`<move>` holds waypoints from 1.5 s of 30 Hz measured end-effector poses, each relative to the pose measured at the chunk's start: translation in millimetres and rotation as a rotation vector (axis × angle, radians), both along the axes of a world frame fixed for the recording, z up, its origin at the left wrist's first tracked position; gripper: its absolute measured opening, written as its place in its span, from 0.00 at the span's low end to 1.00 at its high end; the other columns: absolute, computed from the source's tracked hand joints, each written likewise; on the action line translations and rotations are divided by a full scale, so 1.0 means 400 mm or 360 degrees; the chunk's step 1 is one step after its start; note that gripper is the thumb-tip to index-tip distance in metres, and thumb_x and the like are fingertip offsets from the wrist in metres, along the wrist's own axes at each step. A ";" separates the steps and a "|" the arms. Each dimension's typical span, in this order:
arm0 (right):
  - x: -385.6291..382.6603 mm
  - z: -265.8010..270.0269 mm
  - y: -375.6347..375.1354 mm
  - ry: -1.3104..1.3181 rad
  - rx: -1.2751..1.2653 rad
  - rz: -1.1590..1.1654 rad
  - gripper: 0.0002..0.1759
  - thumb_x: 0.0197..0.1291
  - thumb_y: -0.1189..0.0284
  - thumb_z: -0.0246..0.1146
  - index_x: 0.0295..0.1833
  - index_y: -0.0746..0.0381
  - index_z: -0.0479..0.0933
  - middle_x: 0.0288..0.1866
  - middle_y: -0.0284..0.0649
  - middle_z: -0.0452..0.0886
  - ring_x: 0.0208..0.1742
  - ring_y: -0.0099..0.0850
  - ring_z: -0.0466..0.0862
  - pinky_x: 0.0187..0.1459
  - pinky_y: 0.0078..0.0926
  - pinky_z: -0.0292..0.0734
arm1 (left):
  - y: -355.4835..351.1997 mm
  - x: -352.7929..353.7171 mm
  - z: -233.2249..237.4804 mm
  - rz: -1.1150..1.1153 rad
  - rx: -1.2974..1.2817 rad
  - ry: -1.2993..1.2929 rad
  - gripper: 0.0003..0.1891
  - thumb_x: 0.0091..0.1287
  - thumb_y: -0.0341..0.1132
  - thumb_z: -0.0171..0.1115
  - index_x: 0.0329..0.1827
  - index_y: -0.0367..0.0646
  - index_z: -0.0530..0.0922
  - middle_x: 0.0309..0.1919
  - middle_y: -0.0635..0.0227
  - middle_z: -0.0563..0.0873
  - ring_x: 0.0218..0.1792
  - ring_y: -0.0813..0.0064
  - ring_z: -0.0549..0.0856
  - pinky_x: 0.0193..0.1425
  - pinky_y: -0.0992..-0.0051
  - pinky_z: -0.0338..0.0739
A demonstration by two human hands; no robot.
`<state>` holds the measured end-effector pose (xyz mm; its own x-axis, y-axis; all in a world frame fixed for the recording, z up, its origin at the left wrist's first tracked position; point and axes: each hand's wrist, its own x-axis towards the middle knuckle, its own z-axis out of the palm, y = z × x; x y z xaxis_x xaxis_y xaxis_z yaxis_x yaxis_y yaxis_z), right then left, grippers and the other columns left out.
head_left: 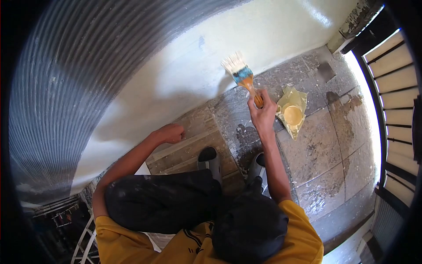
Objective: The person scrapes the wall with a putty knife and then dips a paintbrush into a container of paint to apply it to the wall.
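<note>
My right hand (263, 115) is closed around the wooden handle of a wide paintbrush (244, 75). The brush has pale bristles and a blue-smeared band, and its bristles point up at the pale lower wall (184, 75), overlapping it in this view. Just right of that hand, a small round container of cream-coloured paint (292, 115) sits on a crumpled yellowish sheet (299, 97) on the floor. My left hand (171, 133) is curled into a fist beyond my knee, near the base of the wall, with nothing showing in it.
Ribbed grey sheeting (74, 88) covers the wall at upper left. Worn, paint-spotted tiles (316, 149) spread to the right, toward a dark barred gate (395, 92). A white metal rack (85, 242) stands at lower left. My shoes (209, 159) rest on the floor below the hands.
</note>
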<state>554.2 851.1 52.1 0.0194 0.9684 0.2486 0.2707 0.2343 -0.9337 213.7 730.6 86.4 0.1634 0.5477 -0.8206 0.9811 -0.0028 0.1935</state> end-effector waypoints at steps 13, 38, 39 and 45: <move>0.021 0.176 -0.037 0.0255 0.0139 -0.0106 0.11 0.57 0.76 0.70 0.44 0.69 0.80 0.29 0.44 0.84 0.29 0.26 0.83 0.34 0.25 0.78 | 0.006 -0.007 -0.019 -0.0108 -0.0008 0.0074 0.17 0.56 0.30 0.57 0.47 0.40 0.87 0.42 0.46 0.88 0.47 0.46 0.87 0.54 0.54 0.79; 0.008 0.031 0.050 0.0191 0.0275 -0.0123 0.10 0.61 0.73 0.69 0.45 0.68 0.80 0.27 0.42 0.84 0.25 0.27 0.78 0.31 0.30 0.76 | 0.175 0.035 0.021 -0.0563 0.0064 0.0233 0.08 0.53 0.26 0.58 0.34 0.34 0.84 0.37 0.45 0.87 0.43 0.43 0.86 0.47 0.49 0.78; 0.014 -0.040 0.050 0.0055 0.0187 -0.0124 0.10 0.62 0.73 0.69 0.45 0.67 0.80 0.28 0.42 0.84 0.26 0.28 0.79 0.32 0.30 0.77 | 0.169 0.046 0.026 -0.0577 0.0033 0.0242 0.08 0.54 0.26 0.59 0.33 0.35 0.84 0.36 0.46 0.87 0.43 0.43 0.86 0.46 0.49 0.79; 0.015 -0.366 0.005 -0.0696 -0.0217 -0.0205 0.27 0.70 0.61 0.64 0.63 0.72 0.77 0.55 0.51 0.86 0.56 0.45 0.86 0.59 0.39 0.81 | 0.153 -0.011 -0.128 -0.0983 0.0158 0.0148 0.10 0.54 0.35 0.68 0.36 0.41 0.87 0.32 0.54 0.88 0.37 0.54 0.88 0.41 0.55 0.82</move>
<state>560.0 853.0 -94.4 0.0633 0.9894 0.1310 0.6641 0.0562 -0.7455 209.2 791.7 35.4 0.4042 0.4495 -0.7966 0.8055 -0.5876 0.0771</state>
